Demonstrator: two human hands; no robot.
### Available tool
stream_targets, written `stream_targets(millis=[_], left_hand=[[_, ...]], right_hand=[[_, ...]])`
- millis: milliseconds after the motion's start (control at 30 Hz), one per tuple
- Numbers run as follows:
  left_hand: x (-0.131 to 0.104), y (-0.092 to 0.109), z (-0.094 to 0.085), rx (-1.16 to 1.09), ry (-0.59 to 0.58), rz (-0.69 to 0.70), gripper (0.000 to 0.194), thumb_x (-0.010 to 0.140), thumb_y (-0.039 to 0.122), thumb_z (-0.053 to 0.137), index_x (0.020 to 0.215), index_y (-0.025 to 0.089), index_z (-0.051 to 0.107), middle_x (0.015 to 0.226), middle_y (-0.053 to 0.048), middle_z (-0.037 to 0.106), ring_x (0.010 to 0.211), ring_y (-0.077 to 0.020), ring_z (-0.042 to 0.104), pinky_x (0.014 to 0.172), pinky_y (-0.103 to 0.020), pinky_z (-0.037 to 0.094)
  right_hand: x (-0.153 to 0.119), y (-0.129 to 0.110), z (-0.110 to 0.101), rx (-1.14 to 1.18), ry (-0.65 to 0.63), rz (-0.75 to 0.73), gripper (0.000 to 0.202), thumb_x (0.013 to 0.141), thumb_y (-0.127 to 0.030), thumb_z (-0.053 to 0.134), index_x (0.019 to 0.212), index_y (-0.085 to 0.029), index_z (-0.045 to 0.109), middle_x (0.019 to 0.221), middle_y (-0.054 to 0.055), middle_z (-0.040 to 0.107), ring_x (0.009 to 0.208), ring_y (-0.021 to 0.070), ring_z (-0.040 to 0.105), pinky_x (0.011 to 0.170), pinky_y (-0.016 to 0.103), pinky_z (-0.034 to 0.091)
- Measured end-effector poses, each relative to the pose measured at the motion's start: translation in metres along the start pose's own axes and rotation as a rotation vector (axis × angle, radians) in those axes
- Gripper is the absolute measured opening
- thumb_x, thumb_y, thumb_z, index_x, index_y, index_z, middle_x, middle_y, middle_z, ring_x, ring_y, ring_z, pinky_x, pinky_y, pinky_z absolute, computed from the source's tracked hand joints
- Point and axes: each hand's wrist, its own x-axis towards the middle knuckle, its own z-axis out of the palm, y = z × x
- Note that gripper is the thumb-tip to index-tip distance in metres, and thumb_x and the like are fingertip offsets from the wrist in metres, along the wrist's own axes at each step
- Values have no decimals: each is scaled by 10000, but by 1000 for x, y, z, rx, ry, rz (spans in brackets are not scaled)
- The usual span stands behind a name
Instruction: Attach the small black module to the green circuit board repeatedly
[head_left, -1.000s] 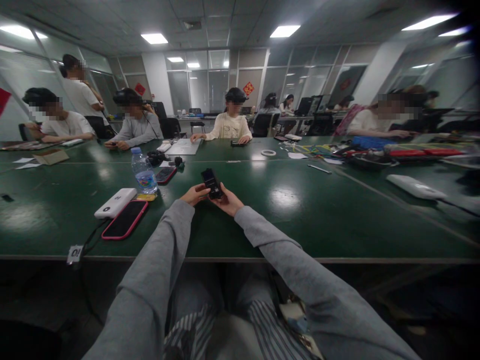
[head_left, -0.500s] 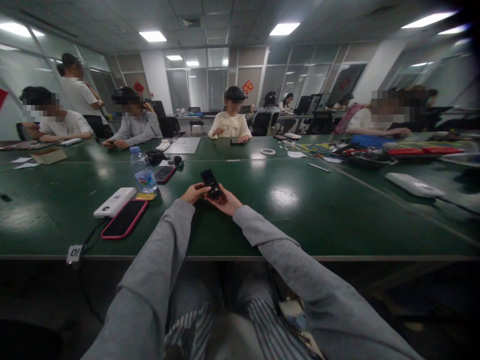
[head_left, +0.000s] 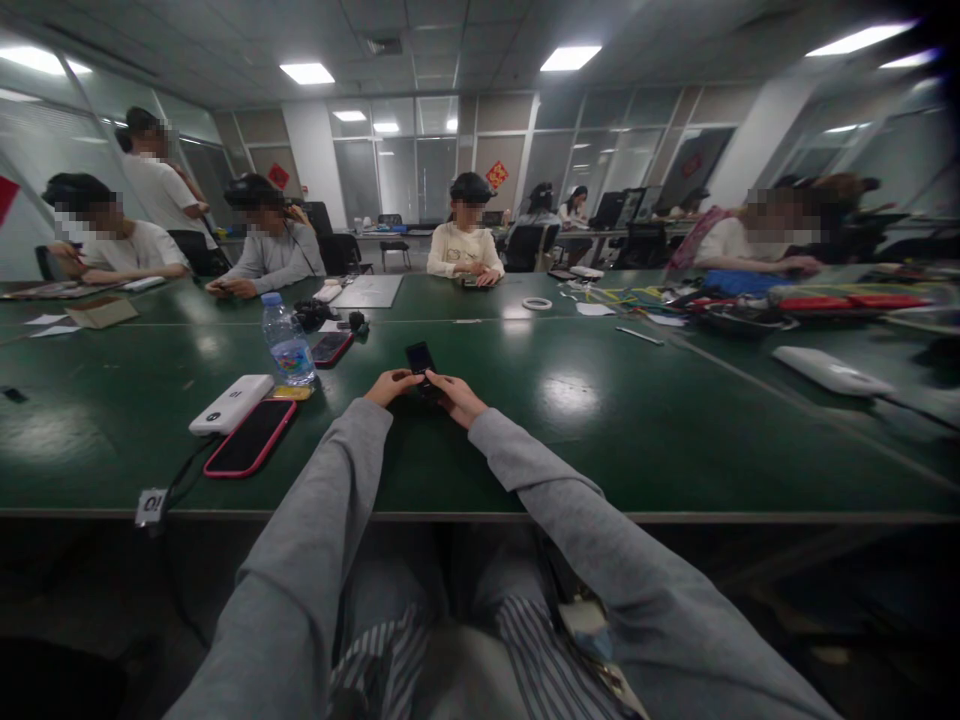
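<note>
A small black device (head_left: 421,358) with a dark screen lies low over the green table (head_left: 615,430), straight ahead of me. My left hand (head_left: 388,386) grips its near left side. My right hand (head_left: 457,396) holds its near right side, fingers laid over the lower edge. Both grey sleeves stretch forward from the table's front edge. The lower part of the device is hidden by my fingers.
To my left lie a phone in a pink case (head_left: 248,439), a white power bank (head_left: 230,404) with a cable, and a water bottle (head_left: 286,342). Another phone (head_left: 331,348) sits farther back. Several people sit across the table. Cables and tools (head_left: 750,305) crowd the far right.
The device has come down from a tilted, raised position to nearly flat near the table. My right hand has turned palm-down over it. Both hands moved slightly forward.
</note>
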Motion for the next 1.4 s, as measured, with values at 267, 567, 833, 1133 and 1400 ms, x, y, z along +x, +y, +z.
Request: stream_targets(millis=[267, 567, 833, 1133, 1400], left_hand=[[-11, 15, 0, 93, -41, 10, 408, 572, 437, 754, 825, 122, 701, 832, -95, 663, 843, -235, 591, 817, -359, 392], [-11, 15, -2, 162, -65, 64, 459, 576, 473, 736, 856, 113, 688, 832, -79, 666, 860, -222, 591, 840, -343, 392], [-6, 11, -2, 310, -59, 40, 527, 587, 555, 693, 842, 95, 659, 835, -95, 653, 825, -220, 585, 792, -342, 409], [-6, 11, -2, 359, -34, -1, 650, 591, 663, 629, 902, 93, 678, 923, -132, 669, 900, -260, 593, 837, -358, 413], [2, 1, -21, 456, 207, 92, 673, 734, 711, 410, 951, 141, 695, 1032, -98, 665, 1032, -237, 559, 938, -316, 357]], right_hand=[[-1, -1, -2, 53, -29, 6, 294, 718, -319, 713, 893, -101, 621, 873, 69, 633, 751, 116, 591, 644, 205, 492], [0, -1, -4, 13, -19, 3, 307, 681, -333, 740, 857, -109, 627, 822, 48, 628, 694, 95, 578, 535, 161, 438], [3, 2, -3, 29, 89, -13, 359, 707, -270, 720, 1002, -130, 570, 903, 55, 623, 711, 108, 593, 593, 206, 481], [11, 3, -13, -298, 217, -190, 438, 712, -368, 695, 1053, -117, 584, 941, 76, 628, 831, 134, 603, 794, 267, 486], [13, 8, -23, -816, 416, -200, 459, 732, -487, 625, 1033, -141, 626, 993, 81, 611, 918, 171, 572, 882, 325, 439]])
